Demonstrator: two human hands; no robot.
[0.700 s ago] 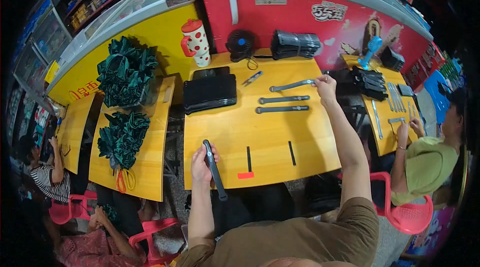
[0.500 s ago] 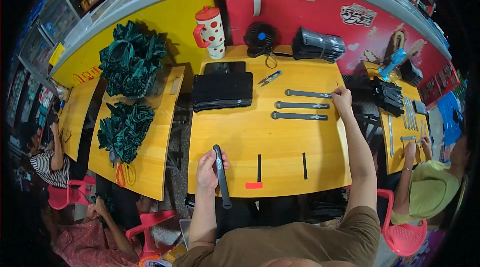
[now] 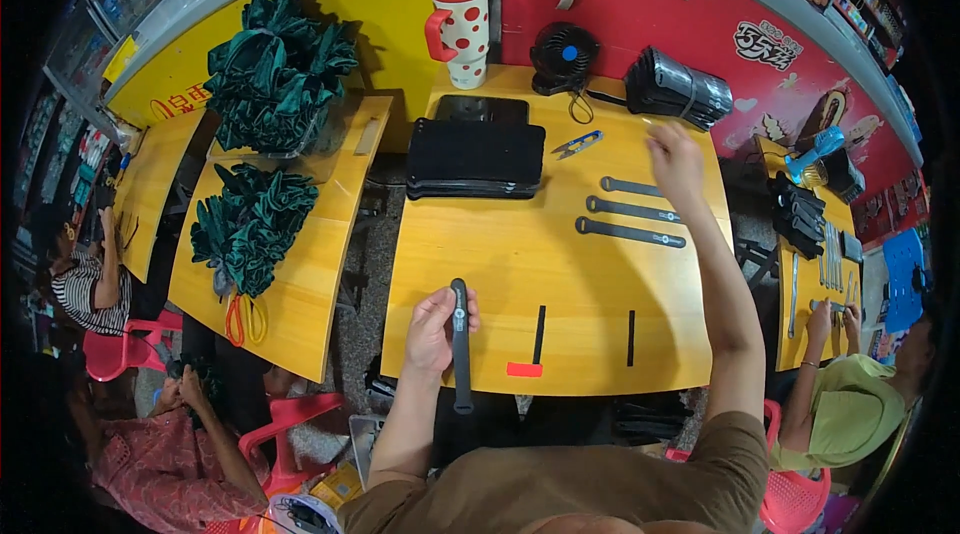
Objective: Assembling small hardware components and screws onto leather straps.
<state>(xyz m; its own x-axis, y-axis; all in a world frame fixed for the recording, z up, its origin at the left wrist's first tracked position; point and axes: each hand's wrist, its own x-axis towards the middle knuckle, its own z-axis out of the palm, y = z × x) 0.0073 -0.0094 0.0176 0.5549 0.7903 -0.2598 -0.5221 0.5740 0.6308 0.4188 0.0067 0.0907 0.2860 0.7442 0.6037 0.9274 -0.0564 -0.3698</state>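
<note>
Lower centre of the frame, our left hand [image 3: 430, 332] grips a dark grey strap [image 3: 461, 354], its long axis nearly vertical, holed end pointing down. Right of centre, three similar straps [image 3: 633, 210] lie almost crosswise, holed ends leftward. Our right hand [image 3: 678, 164] is near the topmost; we cannot tell whether it holds anything.

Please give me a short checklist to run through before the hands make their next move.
1. Dark grey strap gripped by the left hand: ok, held near its upper end.
2. Right hand free of any strap: cannot tell, its palm is hidden.
3. Three loose straps apart from each other: ok, side by side on the table.
4. Top loose strap fully visible: not ok, the right arm covers its end.
5. Snips clear of the straps: ok.
</note>
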